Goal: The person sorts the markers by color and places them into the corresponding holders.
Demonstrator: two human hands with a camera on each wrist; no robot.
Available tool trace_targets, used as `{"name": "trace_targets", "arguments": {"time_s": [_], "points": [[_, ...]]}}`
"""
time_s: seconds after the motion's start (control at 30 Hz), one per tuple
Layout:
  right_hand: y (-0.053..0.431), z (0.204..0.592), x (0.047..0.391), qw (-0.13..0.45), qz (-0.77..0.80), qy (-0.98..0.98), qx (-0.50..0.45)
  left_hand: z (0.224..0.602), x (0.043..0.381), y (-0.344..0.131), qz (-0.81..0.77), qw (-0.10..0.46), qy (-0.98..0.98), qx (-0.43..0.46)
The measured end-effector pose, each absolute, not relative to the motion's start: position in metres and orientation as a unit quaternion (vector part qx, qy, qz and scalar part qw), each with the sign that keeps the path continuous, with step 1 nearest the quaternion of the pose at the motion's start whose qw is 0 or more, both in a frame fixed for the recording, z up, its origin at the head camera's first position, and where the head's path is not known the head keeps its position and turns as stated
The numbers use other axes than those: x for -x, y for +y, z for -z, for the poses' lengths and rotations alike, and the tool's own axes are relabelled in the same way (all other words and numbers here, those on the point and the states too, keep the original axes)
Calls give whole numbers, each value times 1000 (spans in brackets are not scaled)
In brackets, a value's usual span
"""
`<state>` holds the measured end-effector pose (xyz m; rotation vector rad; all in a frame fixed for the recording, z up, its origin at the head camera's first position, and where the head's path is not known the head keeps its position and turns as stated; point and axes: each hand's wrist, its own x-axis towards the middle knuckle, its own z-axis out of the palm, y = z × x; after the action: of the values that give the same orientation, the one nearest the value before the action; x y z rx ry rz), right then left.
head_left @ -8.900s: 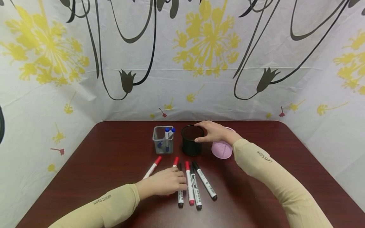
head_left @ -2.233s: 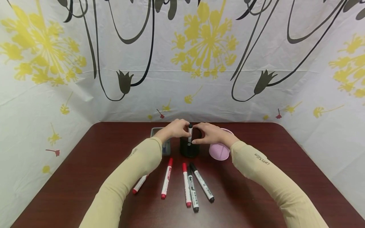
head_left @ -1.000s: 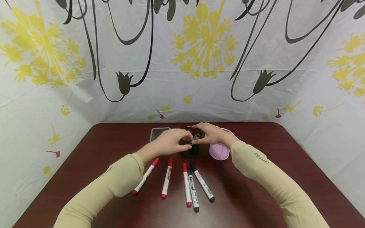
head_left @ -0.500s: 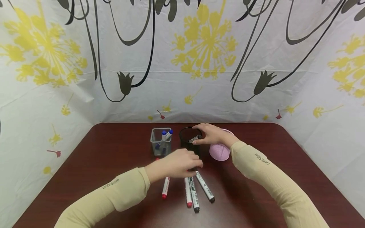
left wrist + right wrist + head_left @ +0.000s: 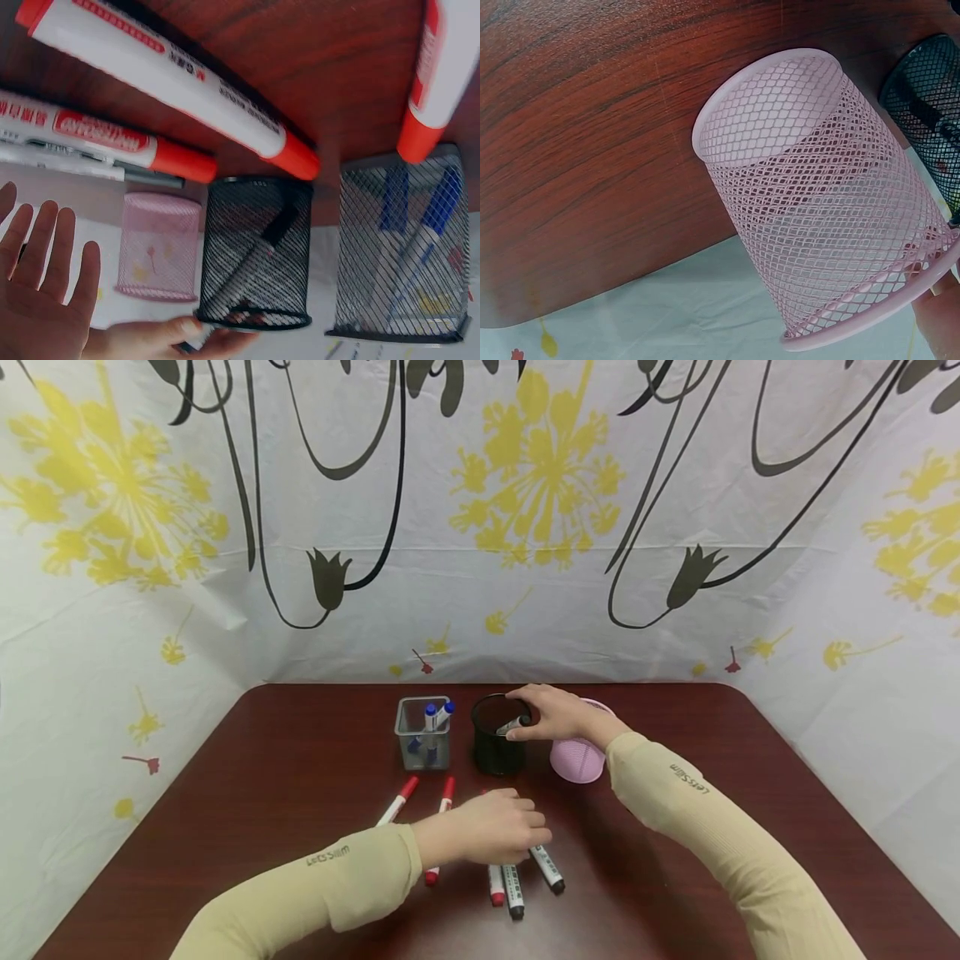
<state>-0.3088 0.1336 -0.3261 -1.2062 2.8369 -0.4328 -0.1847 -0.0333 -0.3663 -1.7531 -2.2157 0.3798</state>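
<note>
My left hand is over the middle markers on the table, covering their upper parts; its fingers look loosely extended in the left wrist view. Beneath it show the ends of a red marker, a black marker and another black marker to their right. My right hand grips the rim of the black mesh pen holder, thumb at the front and fingers behind. Inside that holder a black-capped marker leans at a slant.
Left of the black holder stands a grey square mesh holder with blue markers in it. A pink mesh holder stands to the right, under the right wrist. Two red markers lie left, one slanted, another partly behind the left forearm.
My left hand has let go of a black marker in the black holder, where it now leans, and has come back down over the markers. The right hand stays at the rim.
</note>
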Motion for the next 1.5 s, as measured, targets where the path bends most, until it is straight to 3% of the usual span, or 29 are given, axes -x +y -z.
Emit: {"name": "trace_targets", "arguments": {"time_s": [0.67, 1.5], "points": [[134, 326, 309, 16, 134, 915, 379, 390, 190, -22, -161, 138, -765, 608], [134, 327, 310, 15, 135, 912, 386, 387, 185, -25, -200, 191, -711, 646]]}}
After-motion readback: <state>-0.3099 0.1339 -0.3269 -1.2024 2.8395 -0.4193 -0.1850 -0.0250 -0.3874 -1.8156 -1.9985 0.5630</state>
